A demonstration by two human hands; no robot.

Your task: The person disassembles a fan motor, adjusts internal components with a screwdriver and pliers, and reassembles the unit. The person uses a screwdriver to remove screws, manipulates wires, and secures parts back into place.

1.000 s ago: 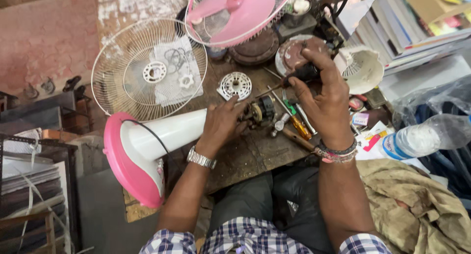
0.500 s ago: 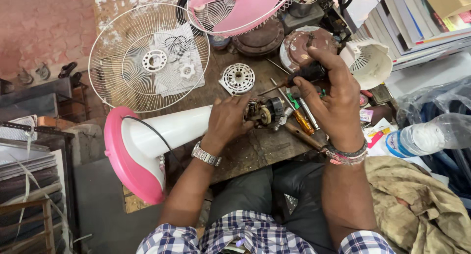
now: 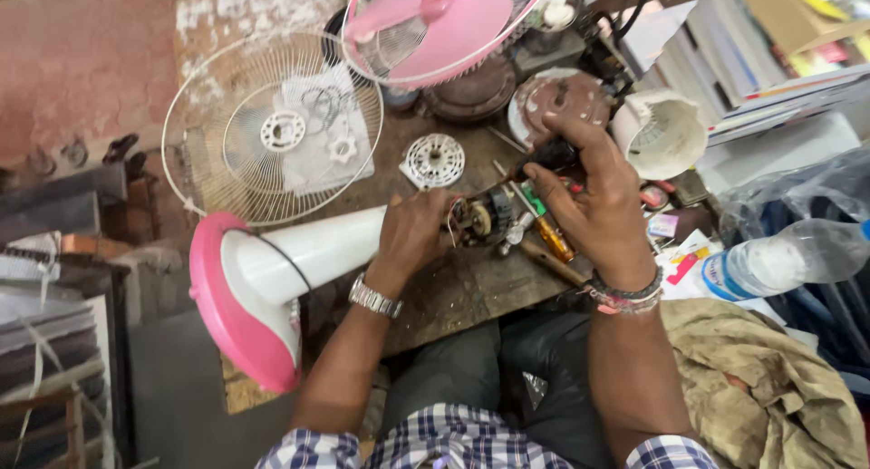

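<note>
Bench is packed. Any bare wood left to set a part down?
One bare patch: the near table edge, bordered by the left hand, the white fan stand and the screwdrivers. Crowded: around the motor, under the right hand, and back toward the wire guard and pink fan.

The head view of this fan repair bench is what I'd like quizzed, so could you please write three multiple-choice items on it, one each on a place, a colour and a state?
1. Where does the white wire fan guard lie?
A. past the stand, on the worktop's far left
B. on the person's lap
C. atop the plastic bottle

2. What colour is the rim of the fan stand's base?
A. green
B. pink
C. black

3. What is the left hand doing?
A. resting flat on the cloth
B. lifting the bottle
C. gripping the stand's top end beside the bare fan motor

Answers: 1 A, the guard lies past the stand; 2 B, the rim is pink; 3 C, its fingers wrap the stand's top.
</note>
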